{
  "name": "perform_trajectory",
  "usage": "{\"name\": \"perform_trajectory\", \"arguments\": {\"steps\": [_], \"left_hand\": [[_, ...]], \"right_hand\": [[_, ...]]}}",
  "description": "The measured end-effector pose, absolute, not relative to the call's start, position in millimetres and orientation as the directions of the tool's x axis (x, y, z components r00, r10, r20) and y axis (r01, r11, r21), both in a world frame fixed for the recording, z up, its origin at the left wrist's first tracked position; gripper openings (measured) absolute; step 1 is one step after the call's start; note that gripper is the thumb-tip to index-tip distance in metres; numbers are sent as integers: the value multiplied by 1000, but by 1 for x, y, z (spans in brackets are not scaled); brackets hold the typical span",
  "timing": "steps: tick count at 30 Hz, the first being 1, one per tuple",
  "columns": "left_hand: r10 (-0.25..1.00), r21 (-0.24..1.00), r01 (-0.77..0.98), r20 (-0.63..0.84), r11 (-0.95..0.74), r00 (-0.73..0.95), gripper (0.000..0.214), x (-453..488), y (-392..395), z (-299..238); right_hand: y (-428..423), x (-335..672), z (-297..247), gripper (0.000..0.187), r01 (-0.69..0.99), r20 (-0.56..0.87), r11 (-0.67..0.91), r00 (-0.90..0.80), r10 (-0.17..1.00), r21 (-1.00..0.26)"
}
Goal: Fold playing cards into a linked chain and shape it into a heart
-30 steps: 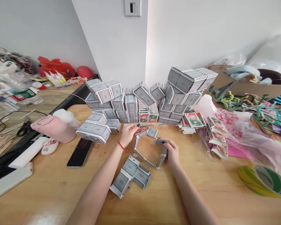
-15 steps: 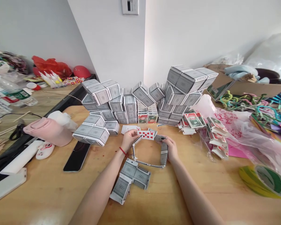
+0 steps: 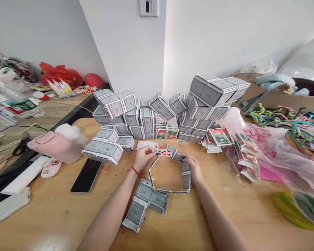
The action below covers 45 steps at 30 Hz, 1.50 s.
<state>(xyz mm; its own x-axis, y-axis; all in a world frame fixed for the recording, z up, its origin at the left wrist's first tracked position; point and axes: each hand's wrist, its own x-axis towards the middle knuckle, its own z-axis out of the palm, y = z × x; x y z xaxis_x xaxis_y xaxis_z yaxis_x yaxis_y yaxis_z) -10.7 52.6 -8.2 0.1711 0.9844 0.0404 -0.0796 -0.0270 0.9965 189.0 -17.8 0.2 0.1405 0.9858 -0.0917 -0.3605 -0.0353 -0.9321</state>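
My left hand (image 3: 143, 157) pinches a playing card (image 3: 164, 152) with red hearts, held face toward me. Curving between my hands is a loop of joined playing cards (image 3: 186, 176), grey backs showing on its right side. It stands on edge, and its left end reaches up to the fingers of my left hand. My right hand (image 3: 194, 169) grips the loop's upper right part between thumb and fingers. Just in front lies a flat piece of joined cards (image 3: 144, 197), backs up. A few loose white-faced cards (image 3: 143, 144) rest behind my left hand.
Stacked blocks made of cards (image 3: 146, 120) line the back of the table. A phone (image 3: 86, 176) and a pink container (image 3: 52, 146) are at left. Card boxes (image 3: 247, 157), plastic bags (image 3: 282, 153) and a yellow-green tape roll (image 3: 298, 209) sit at right.
The heart card in my left hand has tipped flatter and its face shows less. The loop's front edge has come slightly nearer to me, widening a little. The view has shifted slightly.
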Motion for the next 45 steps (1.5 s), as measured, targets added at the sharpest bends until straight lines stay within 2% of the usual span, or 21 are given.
{"name": "perform_trajectory", "arguments": {"steps": [7,11,16,22,28,36,45], "left_hand": [[980,1000,-11,6,-4,197,21,-5,49,-8],[973,999,8,31,-34,229,19,-6,50,-8],[967,994,54,80,-95,242,15,-8,49,-8],[953,965,176,142,-193,267,10,-4,41,-1],[960,973,164,118,-162,252,9,1,37,1],[964,975,169,97,-142,249,4,2,35,6],[971,991,100,65,-90,230,4,4,38,-1]], "right_hand": [[-17,189,-3,19,-380,-100,-33,159,982,-924],[-16,189,-5,22,-315,-99,-40,175,980,-948],[-17,191,-5,20,-337,-89,-34,149,985,-941],[-20,190,-2,28,-100,-19,-10,87,996,-995],[-19,189,-3,36,-111,-55,-42,117,992,-993],[-19,189,-4,34,-93,-38,-30,92,995,-995],[-21,185,-9,32,-101,-14,2,155,988,-995]]}}
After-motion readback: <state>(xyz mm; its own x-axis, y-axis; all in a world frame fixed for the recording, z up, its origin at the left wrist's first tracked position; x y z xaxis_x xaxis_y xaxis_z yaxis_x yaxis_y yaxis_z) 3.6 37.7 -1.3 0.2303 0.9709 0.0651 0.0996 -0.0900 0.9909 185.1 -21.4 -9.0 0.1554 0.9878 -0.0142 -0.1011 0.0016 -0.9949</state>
